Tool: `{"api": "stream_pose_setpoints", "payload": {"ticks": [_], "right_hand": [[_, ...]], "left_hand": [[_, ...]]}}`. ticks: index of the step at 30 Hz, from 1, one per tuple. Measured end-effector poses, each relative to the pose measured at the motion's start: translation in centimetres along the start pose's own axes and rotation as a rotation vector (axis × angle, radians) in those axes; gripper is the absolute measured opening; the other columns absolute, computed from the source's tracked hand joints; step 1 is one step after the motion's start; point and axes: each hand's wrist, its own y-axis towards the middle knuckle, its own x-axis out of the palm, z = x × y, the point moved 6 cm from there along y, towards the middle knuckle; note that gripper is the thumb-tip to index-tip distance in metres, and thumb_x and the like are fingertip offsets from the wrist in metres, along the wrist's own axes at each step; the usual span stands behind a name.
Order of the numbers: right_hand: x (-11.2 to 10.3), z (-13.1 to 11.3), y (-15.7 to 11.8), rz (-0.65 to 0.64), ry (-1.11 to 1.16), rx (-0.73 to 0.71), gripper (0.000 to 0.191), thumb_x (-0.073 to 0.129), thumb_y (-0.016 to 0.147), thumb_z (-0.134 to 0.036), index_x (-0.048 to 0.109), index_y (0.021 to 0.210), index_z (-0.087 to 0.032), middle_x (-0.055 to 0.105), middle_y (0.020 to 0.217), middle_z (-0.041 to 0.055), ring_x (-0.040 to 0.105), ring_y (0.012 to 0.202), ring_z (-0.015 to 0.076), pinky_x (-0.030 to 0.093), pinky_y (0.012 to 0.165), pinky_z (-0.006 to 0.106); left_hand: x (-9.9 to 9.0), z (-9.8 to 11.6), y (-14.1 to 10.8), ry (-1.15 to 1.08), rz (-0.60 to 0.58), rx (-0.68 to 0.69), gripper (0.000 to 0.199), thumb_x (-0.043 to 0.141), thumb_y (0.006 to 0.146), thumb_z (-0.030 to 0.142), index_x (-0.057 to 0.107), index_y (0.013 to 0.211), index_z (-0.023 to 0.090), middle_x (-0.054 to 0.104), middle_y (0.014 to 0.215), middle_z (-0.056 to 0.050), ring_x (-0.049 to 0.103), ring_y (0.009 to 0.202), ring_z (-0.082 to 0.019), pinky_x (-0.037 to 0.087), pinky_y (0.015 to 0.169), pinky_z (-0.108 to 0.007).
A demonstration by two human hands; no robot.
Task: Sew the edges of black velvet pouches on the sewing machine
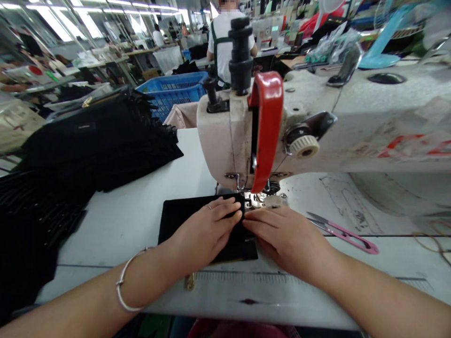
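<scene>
A black fabric piece (183, 213) lies flat on the white sewing table, its right edge under the needle area of a sewing machine (218, 141). My left hand (206, 230) rests palm down on this piece, fingers stretched toward the presser foot, pressing it. On the other side of the foot, my right hand (289, 234) lies with extended fingertips at the fabric's right edge. The two hands' fingertips nearly meet. A gold-coloured zipper pull (190, 281) sticks out below the fabric's lower edge.
Pink-handled thread snips (347, 234) lie right of my right hand. Stacked black pieces (98, 136) cover the table's left side. Behind are a blue crate (172, 91) and a person in a white shirt (223, 51). A light blue fan base (378, 60) stands behind the machine arm.
</scene>
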Motion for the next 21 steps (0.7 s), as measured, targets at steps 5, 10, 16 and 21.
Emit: {"api": "stream_pose_setpoints", "payload": {"ticks": [5,10,16,21], "right_hand": [[-0.2,-0.1,-0.2,0.016,0.033,0.0,0.029,0.048,0.088,-0.006,0.067,0.109,-0.014,0.07,0.107,0.0093,0.065,0.099,0.0224,0.054,0.084,0.039],[-0.3,0.4,-0.4,0.024,0.061,-0.004,0.028,0.051,0.088,-0.007,0.067,0.11,-0.014,0.07,0.111,0.0072,0.064,0.1,0.0221,0.053,0.088,0.04],[-0.2,1.0,-0.6,-0.03,0.06,-0.04,0.023,0.055,0.089,-0.01,0.068,0.106,-0.018,0.07,0.109,0.0046,0.063,0.095,0.0213,0.051,0.082,0.039],[-0.2,0.6,-0.6,-0.052,0.075,-0.035,0.023,0.052,0.09,-0.01,0.067,0.106,-0.017,0.068,0.114,0.0052,0.062,0.1,0.0217,0.051,0.086,0.04]], "left_hand": [[-0.1,1.7,0.2,0.106,0.094,-0.03,0.036,0.038,0.094,0.01,0.063,0.117,0.001,0.064,0.126,-0.016,0.053,0.126,-0.028,0.046,0.109,-0.044],[-0.5,1.6,0.1,0.079,0.038,-0.002,0.035,0.04,0.098,0.016,0.062,0.121,0.004,0.063,0.128,-0.015,0.053,0.126,-0.028,0.047,0.107,-0.046],[-1.0,3.4,-1.5,-0.05,0.048,-0.089,0.036,0.054,0.095,0.032,0.062,0.122,0.009,0.064,0.124,-0.015,0.058,0.116,-0.028,0.054,0.099,-0.048],[-0.7,4.1,-1.7,-0.024,0.136,0.013,0.029,0.054,0.095,0.022,0.063,0.118,0.007,0.066,0.12,-0.013,0.059,0.116,-0.025,0.052,0.104,-0.043]]}}
